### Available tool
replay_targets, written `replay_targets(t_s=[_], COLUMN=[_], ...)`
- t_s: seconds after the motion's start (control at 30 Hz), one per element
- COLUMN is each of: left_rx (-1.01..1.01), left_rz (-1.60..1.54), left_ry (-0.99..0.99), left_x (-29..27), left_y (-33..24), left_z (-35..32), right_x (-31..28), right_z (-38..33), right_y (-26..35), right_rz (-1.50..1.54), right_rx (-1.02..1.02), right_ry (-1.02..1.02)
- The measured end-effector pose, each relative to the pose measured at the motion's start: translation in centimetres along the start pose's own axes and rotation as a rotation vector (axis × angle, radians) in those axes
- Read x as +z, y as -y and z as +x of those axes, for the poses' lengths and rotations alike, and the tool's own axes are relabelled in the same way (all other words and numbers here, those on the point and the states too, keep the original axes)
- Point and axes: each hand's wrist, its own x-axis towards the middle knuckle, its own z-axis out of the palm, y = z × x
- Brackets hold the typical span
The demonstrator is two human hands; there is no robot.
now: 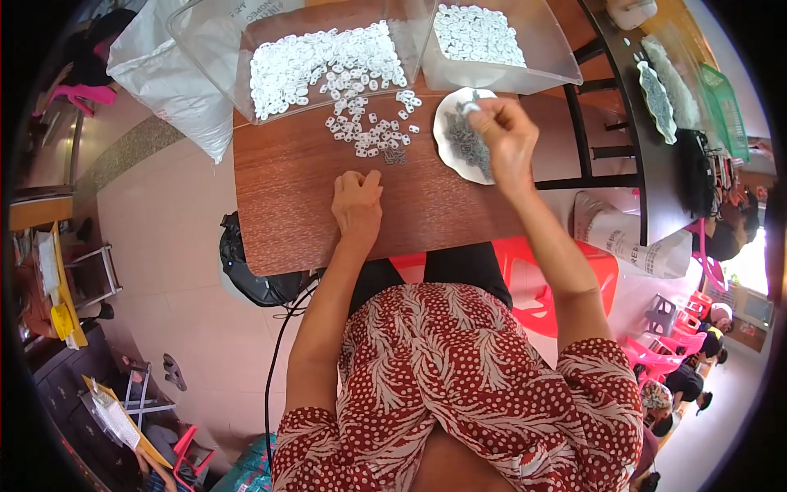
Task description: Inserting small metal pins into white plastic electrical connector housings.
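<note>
- L hand (357, 201) rests on the brown tabletop (303, 209), fingers curled under, knuckles up, nr the front of the loose white pcs (361, 131); can't tell from here if anything's tucked inside.
- R hand (506, 139) is up over the scalloped white plate (441, 148), thumb & forefinger drawn close; blurry pale bit at the tips, can't tell if it's actually pinched.
- Grey bits (467, 148), small & thin, heaped in that plate, R side of tabletop; partly hidden by the R hand.
- Small grey pile (395, 156) on the wood too, just beside the loose white pcs, btwn L hand & plate.
- Loose white pcs: flat, w/ holes, scattered in front of the L clear tub (215, 72), which has lots more inside.
- R clear tub (525, 76) stands beside it, also w/ white pcs, just behind the plate.
- White sack (176, 82) off the tabletop's L edge; black bag (275, 275) low by the front L corner.
- Dark table (668, 193) over to the R, w/ a second dish of grey bits (656, 98) & a green basket (723, 115).
- Person's in a red & white patterned top (459, 344), nr a red plastic seat (594, 275).
</note>
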Motion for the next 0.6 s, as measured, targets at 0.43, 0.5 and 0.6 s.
replay_targets(t_s=[0.43,0.5,0.6], left_rx=[-0.194,-0.179,-0.210], left_rz=[-0.301,-0.259,-0.239], left_ry=[-0.120,-0.120,-0.111], left_x=[-0.2,-0.2,0.0], left_y=[1.7,1.5,1.5], left_z=[0.2,0.5,0.6], right_x=[-3.4,-3.9,-3.9], right_z=[12.6,14.6,15.3], right_y=[-1.3,-2.0,-3.0], right_rz=[-0.522,-0.871,-0.968], right_rx=[-0.455,-0.777,-0.731], right_ry=[-0.175,-0.206,-0.188])
